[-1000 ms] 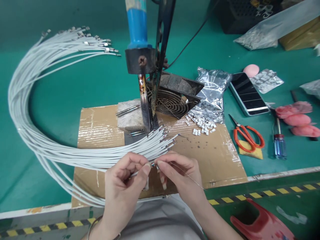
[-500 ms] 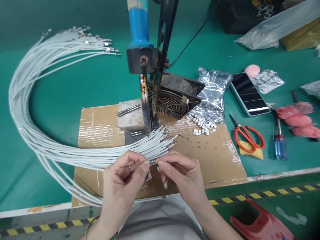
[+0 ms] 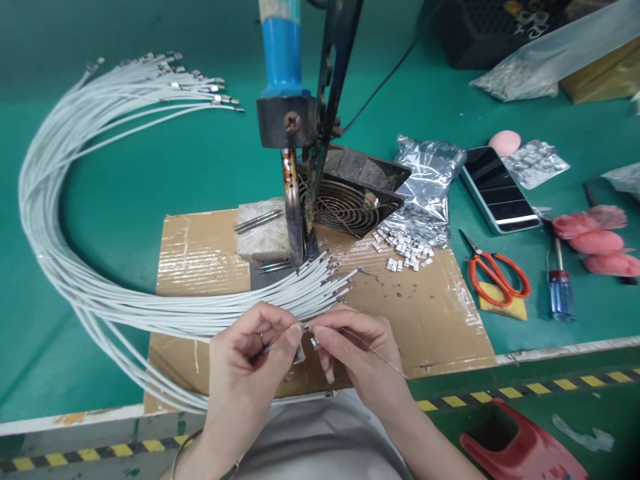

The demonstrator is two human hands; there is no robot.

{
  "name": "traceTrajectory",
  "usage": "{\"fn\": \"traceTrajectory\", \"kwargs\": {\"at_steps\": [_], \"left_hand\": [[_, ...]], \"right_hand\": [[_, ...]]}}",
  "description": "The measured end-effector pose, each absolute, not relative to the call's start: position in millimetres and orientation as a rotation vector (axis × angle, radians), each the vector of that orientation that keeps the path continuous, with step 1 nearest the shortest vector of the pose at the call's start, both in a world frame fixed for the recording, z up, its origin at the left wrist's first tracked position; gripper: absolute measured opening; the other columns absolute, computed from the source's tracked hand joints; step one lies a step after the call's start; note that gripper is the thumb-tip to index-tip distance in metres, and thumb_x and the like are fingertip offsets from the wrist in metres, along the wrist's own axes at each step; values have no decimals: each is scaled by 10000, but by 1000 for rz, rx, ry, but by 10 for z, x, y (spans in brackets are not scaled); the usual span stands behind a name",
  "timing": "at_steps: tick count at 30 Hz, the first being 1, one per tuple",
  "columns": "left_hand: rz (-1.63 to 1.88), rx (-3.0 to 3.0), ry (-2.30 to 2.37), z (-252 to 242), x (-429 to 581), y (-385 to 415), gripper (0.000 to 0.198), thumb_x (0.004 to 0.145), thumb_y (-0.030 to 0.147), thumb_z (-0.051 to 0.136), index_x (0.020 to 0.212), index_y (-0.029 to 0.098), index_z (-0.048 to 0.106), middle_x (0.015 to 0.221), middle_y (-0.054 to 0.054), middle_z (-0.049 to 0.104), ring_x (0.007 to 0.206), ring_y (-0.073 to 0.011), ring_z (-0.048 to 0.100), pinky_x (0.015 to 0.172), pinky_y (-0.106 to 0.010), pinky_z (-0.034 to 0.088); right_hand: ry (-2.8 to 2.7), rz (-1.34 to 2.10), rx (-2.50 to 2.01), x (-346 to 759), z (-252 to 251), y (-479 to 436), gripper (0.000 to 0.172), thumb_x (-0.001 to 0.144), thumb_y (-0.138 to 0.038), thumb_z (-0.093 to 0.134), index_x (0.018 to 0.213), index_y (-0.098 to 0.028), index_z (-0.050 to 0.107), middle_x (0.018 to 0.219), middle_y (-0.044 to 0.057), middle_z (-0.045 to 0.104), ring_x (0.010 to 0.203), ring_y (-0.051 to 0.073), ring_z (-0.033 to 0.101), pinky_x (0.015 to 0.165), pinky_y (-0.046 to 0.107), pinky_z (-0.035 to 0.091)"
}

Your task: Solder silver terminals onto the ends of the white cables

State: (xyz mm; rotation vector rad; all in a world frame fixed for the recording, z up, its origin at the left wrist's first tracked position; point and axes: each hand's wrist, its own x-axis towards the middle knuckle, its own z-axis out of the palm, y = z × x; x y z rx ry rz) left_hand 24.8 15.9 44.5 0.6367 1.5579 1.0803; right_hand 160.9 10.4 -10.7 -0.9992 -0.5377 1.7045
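My left hand (image 3: pixel 257 363) is closed in a pinch, with the small tip of what looks like a white cable (image 3: pixel 307 327) just showing at its fingertips. Facing it, almost touching, my right hand (image 3: pixel 357 343) is closed too. A thin solder wire (image 3: pixel 383 358) runs out across its palm side, and a tiny metal connector (image 3: pixel 315 341) shows below its thumb tip. Just beyond both hands lie the ends of a thick bundle of white cables (image 3: pixel 200 312). Over these ends stands a blue-handled soldering iron (image 3: pixel 295 220), tip down, in a clamp.
Cardboard (image 3: pixel 435 320) covers the front of the green bench. A small fan (image 3: pixel 345 203), loose metal connectors (image 3: pixel 407 247) and a silvery bag (image 3: pixel 427 180) lie behind. To the right are a phone (image 3: pixel 500 190), orange-handled scissors (image 3: pixel 497 273) and a screwdriver (image 3: pixel 561 293).
Both hands keep their pinch. Their fingertips have shifted very slightly; the right hand has moved a little to the left. The view has moved slightly.
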Motion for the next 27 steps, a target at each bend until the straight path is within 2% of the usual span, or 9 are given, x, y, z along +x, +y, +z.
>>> {"fn": "traceTrajectory", "kwargs": {"at_steps": [15, 17, 22, 27], "left_hand": [[1096, 671, 1531, 404, 253, 183, 132, 705, 161, 904, 688, 183, 775, 599, 26, 671, 552, -80, 546, 528, -128, 426], [1077, 690, 1529, 393, 245, 184, 132, 706, 158, 896, 682, 184, 769, 591, 29, 660, 543, -77, 525, 509, -124, 406], [1077, 658, 1610, 437, 263, 161, 134, 737, 207, 887, 694, 192, 760, 610, 24, 653, 571, -86, 494, 520, -139, 385], [1053, 725, 1637, 461, 275, 155, 84, 733, 203, 865, 694, 203, 791, 678, 4, 711, 576, -94, 478, 500, -166, 363]], "right_hand": [[-570, 1660, -988, 1602, -161, 73, 41, 884, -346, 958, 900, -310, 945, 738, 3, 767, 494, 80, 653, 438, 153, 578], [-546, 1660, -1004, 1620, -158, 83, 61, 882, -358, 962, 890, -302, 941, 744, 5, 789, 484, 70, 647, 432, 137, 568], [-505, 1608, -1074, 1666, -130, 133, 79, 872, -337, 975, 858, -281, 921, 558, -35, 723, 431, 57, 615, 433, 100, 553], [-632, 1446, -1110, 1662, -72, 148, 53, 895, -237, 935, 867, -279, 921, 649, -27, 739, 495, 68, 665, 469, 117, 579]]}}
